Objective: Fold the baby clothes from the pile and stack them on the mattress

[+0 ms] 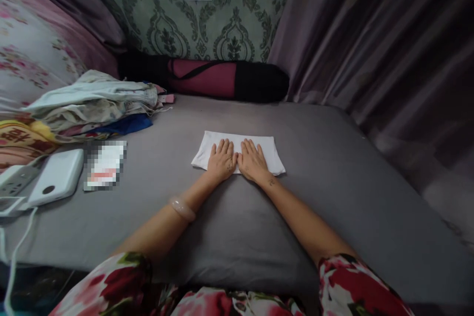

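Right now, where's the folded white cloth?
Head view, centre: the folded white cloth lies on grey fabric under the left hand and right hand, nearer than the long black-and-maroon bag.

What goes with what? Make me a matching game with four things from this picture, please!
Things:
1. White cloth
2. Bangle
3. Long bag
4. Clothes pile

Clues:
A. Dark red and black
B. Heaped and crumpled
C. Flat under the left hand and right hand
D. Around the left forearm

Pairs: 1-C, 2-D, 3-A, 4-B
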Demonstrator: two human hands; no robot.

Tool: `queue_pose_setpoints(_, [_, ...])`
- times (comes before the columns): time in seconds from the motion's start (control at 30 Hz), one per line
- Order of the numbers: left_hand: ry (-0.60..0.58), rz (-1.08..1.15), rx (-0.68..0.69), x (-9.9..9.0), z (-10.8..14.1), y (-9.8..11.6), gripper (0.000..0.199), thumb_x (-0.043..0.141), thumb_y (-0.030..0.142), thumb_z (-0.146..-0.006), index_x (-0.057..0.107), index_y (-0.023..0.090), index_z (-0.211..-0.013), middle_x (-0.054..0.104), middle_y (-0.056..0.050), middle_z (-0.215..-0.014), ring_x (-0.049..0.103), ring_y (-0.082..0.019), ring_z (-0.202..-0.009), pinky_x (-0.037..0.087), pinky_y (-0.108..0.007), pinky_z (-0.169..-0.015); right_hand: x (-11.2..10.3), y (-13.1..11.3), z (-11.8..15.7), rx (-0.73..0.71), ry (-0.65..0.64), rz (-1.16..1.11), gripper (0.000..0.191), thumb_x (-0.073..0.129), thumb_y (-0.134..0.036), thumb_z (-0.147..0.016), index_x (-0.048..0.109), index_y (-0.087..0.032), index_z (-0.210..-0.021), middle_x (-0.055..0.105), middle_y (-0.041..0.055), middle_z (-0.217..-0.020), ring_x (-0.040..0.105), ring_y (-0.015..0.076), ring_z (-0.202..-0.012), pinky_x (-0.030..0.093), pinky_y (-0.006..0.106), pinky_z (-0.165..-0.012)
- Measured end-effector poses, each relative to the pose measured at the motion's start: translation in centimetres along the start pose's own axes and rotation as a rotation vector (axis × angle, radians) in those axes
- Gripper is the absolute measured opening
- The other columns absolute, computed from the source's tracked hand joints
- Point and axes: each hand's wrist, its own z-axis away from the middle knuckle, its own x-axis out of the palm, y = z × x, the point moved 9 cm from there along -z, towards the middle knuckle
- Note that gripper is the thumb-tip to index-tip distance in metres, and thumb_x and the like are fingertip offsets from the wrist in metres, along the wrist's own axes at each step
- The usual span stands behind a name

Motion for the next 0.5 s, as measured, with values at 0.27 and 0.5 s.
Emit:
queue_pose_setpoints(0.27, [-0.006, -0.025, 0.009, -0.7, 0.1, -1.8, 0.062, 0.022, 0.046, -0.099, 0.036, 0.009, -0.146, 0.030, -0.016, -0.154, 0.025, -0.027, -0.144, 0.019, -0.046, -0.117, -0.9, 1.3, 0.6, -0.035, -0.082, -0.017, 0.058, 0.028, -0.035, -0.098, 0.031, -0.007, -0.148, 0.023, 0.0147, -0.157, 0.017, 0.0267, -0.146, 0.007, 0.048, -0.117])
queue_pose_setpoints(0.5, [-0.050, -0.026, 0.019, -0.5, 0.7, -2.1, 0.062, 0.022, 0.046, -0.098, 0.035, 0.008, -0.146, 0.032, -0.019, -0.153, 0.028, -0.031, -0.142, 0.020, -0.050, -0.114, -0.7, 1.4, 1.7, -0.016, -0.047, -0.053, 0.056, 0.031, -0.036, -0.098, 0.035, -0.010, -0.147, 0.029, 0.0133, -0.155, 0.019, 0.0249, -0.145, 0.007, 0.048, -0.117])
